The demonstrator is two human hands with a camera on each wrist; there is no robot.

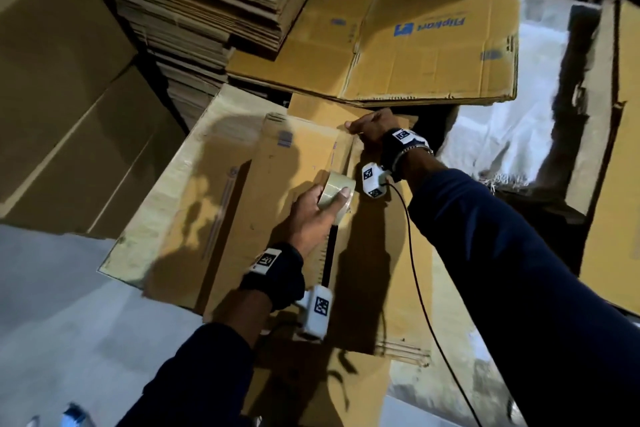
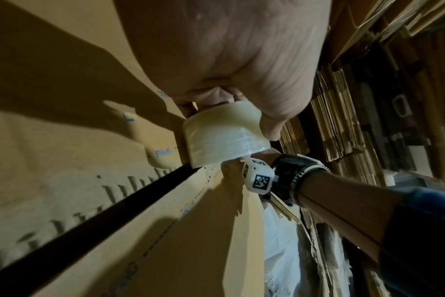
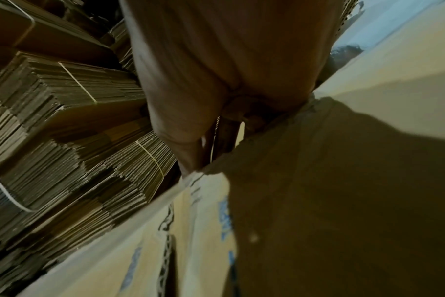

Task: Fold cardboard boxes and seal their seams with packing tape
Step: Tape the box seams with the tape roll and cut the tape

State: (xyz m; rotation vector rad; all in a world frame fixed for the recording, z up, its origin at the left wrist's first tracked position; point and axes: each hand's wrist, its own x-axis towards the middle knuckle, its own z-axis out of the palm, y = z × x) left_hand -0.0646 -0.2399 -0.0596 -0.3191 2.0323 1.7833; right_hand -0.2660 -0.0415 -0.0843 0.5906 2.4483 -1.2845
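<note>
A roll of clear tape (image 1: 336,191) is gripped by the left hand (image 1: 313,218), thumb and fingers curled round it, and is held on the seam (image 1: 329,253) of the box (image 1: 287,204) lying in the middle of the floor. The far edge of the box is pinched by the right hand (image 1: 370,128) (fingers over the rim, thumb below, as the right wrist view shows). Stacks of flat cardboard (image 1: 207,3) stand behind, and a white sack (image 1: 509,114) lies at the right.

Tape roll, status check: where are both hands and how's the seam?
Left hand grips tape roll on the box seam. Right hand pins the far flap edge. Near seam still gapped, dark slit showing. Nothing in the way.
</note>
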